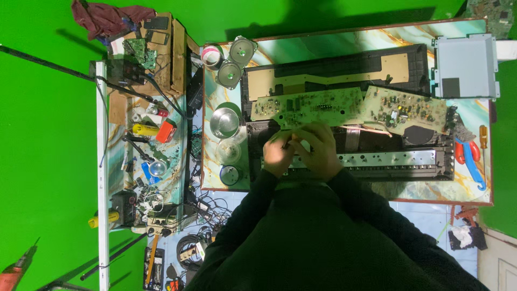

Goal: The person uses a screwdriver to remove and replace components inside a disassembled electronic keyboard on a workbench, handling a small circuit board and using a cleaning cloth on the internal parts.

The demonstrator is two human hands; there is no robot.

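Green backdrop; 2 hands (301,148) meet beside circuit board (308,106) (speakers (236,62) near).

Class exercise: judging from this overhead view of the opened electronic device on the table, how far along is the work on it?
Done: two green circuit boards lie lifted over the black chassis, and two speakers sit aside. In hand: left hand and right hand meet at the board's lower edge. Left: the metal strip remains in the chassis.

marble-pattern table (344,40) | opened black keyboard case (409,59) | steel bowl (224,122) | grey box (466,66)
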